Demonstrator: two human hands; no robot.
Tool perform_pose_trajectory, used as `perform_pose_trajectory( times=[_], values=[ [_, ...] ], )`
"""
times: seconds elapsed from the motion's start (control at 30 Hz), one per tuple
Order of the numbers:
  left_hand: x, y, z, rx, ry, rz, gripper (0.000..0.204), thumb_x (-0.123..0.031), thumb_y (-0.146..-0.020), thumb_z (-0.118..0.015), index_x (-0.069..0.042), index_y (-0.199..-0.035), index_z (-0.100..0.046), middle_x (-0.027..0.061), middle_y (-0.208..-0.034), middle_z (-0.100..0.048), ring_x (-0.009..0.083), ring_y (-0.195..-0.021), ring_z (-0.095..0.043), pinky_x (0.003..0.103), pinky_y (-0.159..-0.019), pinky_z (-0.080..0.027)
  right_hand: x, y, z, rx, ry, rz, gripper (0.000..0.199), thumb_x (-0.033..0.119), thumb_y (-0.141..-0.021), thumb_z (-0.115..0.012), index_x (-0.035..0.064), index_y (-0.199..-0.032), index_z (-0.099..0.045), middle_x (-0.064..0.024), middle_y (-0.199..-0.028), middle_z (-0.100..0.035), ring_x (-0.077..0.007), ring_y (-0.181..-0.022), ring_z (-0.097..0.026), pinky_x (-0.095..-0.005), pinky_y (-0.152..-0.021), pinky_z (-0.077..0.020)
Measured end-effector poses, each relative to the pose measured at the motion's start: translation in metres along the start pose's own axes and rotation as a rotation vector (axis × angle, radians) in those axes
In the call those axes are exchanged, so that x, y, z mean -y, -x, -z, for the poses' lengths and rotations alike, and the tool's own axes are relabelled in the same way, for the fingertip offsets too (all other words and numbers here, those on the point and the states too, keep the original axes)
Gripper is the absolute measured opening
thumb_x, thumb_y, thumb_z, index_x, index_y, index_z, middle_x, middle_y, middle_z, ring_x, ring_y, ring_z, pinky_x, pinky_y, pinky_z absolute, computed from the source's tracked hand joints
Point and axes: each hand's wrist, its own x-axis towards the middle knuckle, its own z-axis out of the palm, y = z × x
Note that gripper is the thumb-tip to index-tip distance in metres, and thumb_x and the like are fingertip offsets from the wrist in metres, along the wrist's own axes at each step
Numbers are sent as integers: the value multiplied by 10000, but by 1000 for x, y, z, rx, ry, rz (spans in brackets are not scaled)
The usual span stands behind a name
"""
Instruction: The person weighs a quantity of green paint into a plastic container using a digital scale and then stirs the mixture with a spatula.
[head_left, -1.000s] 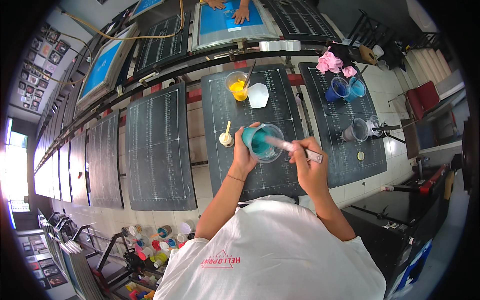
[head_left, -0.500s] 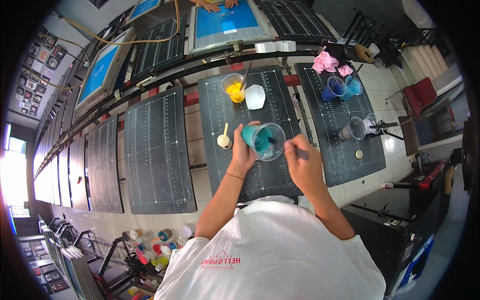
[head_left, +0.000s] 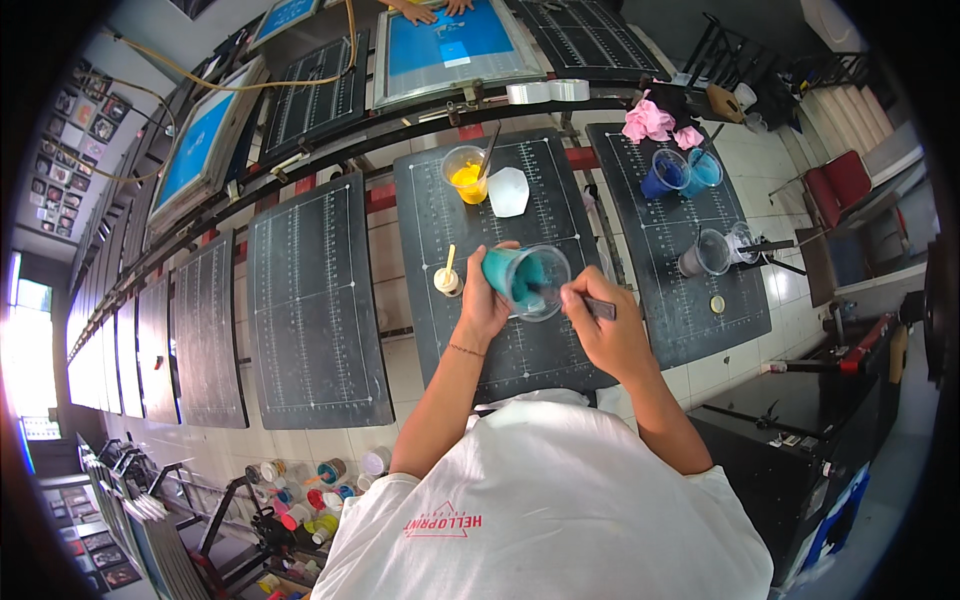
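A clear plastic cup (head_left: 507, 272) of teal ink is tilted in my left hand (head_left: 484, 306), its mouth toward the right. My left fingers wrap round its side. In my right hand (head_left: 608, 335) is a dark flat-handled stirrer (head_left: 600, 308), gripped with closed fingers; its other end is inside the cup, partly hidden in the ink. Both hands are above a black gridded board (head_left: 425, 225). On that board stand a cup of yellow ink (head_left: 467, 182) with a dark stick, a white flat piece (head_left: 509, 193) and a small pale bottle (head_left: 447, 283) with a yellow stick.
On the right board stand a dark blue ink cup (head_left: 662, 178), a light blue one (head_left: 704, 178) and a greyish cup (head_left: 706, 253). Pink crumpled cloth (head_left: 649, 121) lies at its far end. Across the rail, another person's hands (head_left: 420, 13) rest on a blue screen frame (head_left: 455, 85).
My right hand has shifted slightly, and the stirrer has swung inside the cup, its handle now showing more to the right. The left hand and cup stay nearly in place.
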Motion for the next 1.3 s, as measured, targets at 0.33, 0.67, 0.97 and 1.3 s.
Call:
perform_pose_trajectory(
  times=[0.33,0.67,0.97,1.3],
  values=[
    [4,1,1,-23,59,6,531,-451,-1034,-293,-35,-1240,-551,140,-1130,-661,278,-1022,-670,465,-897,-563,9,6,6,-182,114,97,62,62,-916,-646,23,-874,-622,-81,-727,-628,-237,-626,-609,-335,-587,-459],
    [4,3,-2,-43,-49,-1,489,-419,-1039,-289,-44,-1175,-573,133,-1083,-661,259,-979,-666,474,-858,-581,5,-5,10,-158,205,133,118,120,-930,-664,7,-905,-643,-92,-765,-638,-187,-653,-618,-308,-575,-463],
    [1,4,-8,-83,-4,-37,499,-425,-1038,-299,-36,-1200,-565,133,-1123,-652,269,-1007,-657,438,-885,-574,8,4,-3,-149,-59,-83,178,149,-988,-598,-10,-912,-621,-37,-673,-622,-82,-594,-599,-231,-542,-477],
    [0,3,1,-51,-21,-21,521,-443,-1041,-295,-50,-1263,-554,138,-1153,-645,245,-1021,-652,406,-852,-567,2,9,-6,-324,-42,-164,122,112,-960,-616,15,-886,-604,-84,-702,-633,-136,-606,-623,-277,-544,-455]
  ],
)
